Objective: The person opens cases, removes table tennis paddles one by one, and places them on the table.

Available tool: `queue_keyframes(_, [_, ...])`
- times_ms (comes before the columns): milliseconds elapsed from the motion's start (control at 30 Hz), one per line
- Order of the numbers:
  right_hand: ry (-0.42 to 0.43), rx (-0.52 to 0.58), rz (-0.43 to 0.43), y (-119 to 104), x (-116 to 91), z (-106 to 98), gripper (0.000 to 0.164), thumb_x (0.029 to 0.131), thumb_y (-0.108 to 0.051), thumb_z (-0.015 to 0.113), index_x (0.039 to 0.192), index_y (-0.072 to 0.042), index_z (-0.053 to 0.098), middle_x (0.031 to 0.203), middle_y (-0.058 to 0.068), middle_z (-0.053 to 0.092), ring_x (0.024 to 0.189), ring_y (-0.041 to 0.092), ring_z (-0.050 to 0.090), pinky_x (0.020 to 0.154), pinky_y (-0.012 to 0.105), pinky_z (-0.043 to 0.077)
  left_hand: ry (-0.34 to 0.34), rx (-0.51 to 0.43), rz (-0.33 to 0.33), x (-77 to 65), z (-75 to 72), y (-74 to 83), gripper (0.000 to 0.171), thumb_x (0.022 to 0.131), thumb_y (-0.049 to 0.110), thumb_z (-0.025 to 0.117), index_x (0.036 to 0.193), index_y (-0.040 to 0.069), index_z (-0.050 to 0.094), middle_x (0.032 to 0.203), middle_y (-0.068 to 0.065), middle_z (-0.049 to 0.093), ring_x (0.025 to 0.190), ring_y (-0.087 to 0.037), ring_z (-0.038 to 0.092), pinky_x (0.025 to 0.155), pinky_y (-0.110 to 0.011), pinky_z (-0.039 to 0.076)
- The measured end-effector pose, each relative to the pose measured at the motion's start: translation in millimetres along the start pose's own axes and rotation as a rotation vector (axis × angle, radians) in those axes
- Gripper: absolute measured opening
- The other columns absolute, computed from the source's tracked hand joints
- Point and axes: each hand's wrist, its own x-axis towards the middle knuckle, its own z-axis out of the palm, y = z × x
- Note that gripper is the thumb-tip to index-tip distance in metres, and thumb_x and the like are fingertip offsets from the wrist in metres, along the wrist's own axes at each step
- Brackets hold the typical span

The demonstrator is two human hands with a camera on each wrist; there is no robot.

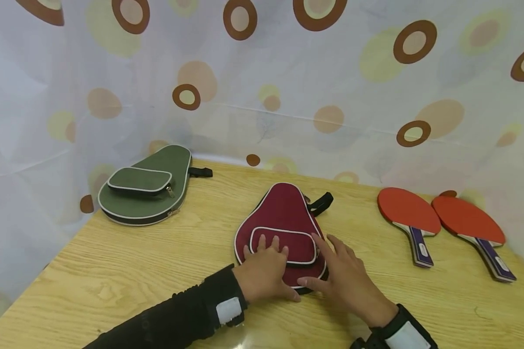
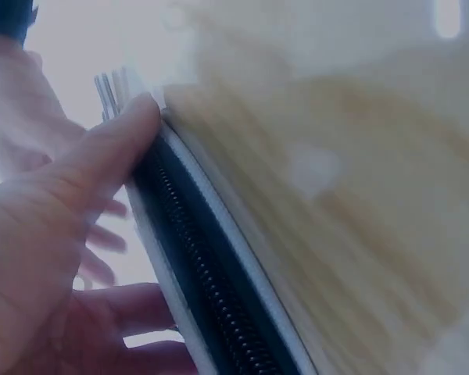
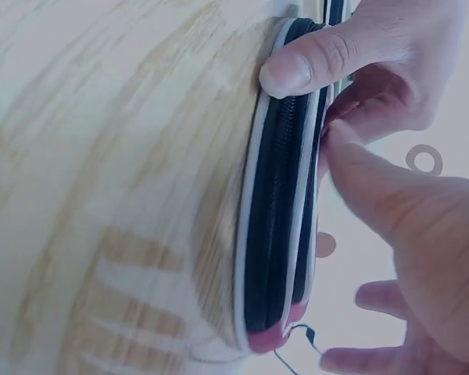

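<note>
A dark red paddle-shaped zip case [image 1: 284,208] with white piping and a front pocket lies on the table before me. My left hand [image 1: 264,271] rests on its lower left part, fingers spread over the pocket [image 1: 299,245]. Its thumb [image 2: 113,148] lies against the zipped side edge, seen in both wrist views. At the case's lower right, my right hand [image 1: 347,276] has its fingers apart, fingertips over the pocket's right end. The right thumb [image 3: 367,180] overlaps the case's upper face in the right wrist view. The black zipper [image 3: 273,195] runs along the rim.
A green case [image 1: 179,167] of the same shape lies at the back left. Two red table tennis bats [image 1: 408,208] with purple handles lie at the right. Behind the wooden table [image 1: 192,247] hangs a white curtain [image 1: 262,72] with circles.
</note>
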Motion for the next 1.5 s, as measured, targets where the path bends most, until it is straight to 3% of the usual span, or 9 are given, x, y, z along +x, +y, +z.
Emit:
queue_keyframes(333, [0.102,0.001,0.012,2.8,-2.0,-0.3,0.099,0.081,-0.053,0.080,0.156,-0.008,0.034,0.152,0.035,0.032,0.136,0.060,0.032,0.098,0.079,0.029,0.016,-0.061,0.004,7.2,-11.7,-32.2,0.099,0.072,0.054,0.087,0.148,0.002,0.049,0.158,-0.024,0.034,0.147,-0.049,0.023,0.106,-0.074,0.028])
queue_keyframes(700, [0.196,0.029,0.052,8.9,-5.9,3.6,0.107,0.078,-0.052,0.083,0.159,-0.010,0.026,0.160,0.034,0.012,0.144,0.061,0.007,0.105,0.077,0.009,0.025,-0.079,-0.003,14.3,-24.5,-63.5,0.095,0.074,0.050,0.087,0.149,0.004,0.049,0.160,-0.023,0.032,0.148,-0.050,0.021,0.109,-0.073,0.023])
queue_keyframes(1000, [0.180,0.009,0.064,13.2,-8.8,6.5,0.106,0.078,-0.053,0.082,0.159,-0.011,0.028,0.161,0.034,0.010,0.144,0.061,0.002,0.106,0.076,0.004,0.018,-0.124,-0.017,14.8,-31.7,-83.3,0.096,0.075,0.048,0.086,0.151,0.003,0.046,0.161,-0.024,0.028,0.149,-0.049,0.016,0.110,-0.074,0.020])
queue_keyframes(1500, [0.155,0.063,0.048,15.8,-11.4,10.5,0.099,0.082,-0.048,0.081,0.157,-0.007,0.031,0.160,0.035,0.011,0.143,0.062,0.004,0.104,0.078,0.005,0.006,-0.113,-0.040,17.9,-45.5,-119.7,0.098,0.077,0.050,0.084,0.152,0.003,0.042,0.162,-0.023,0.026,0.151,-0.047,0.014,0.113,-0.070,0.016])
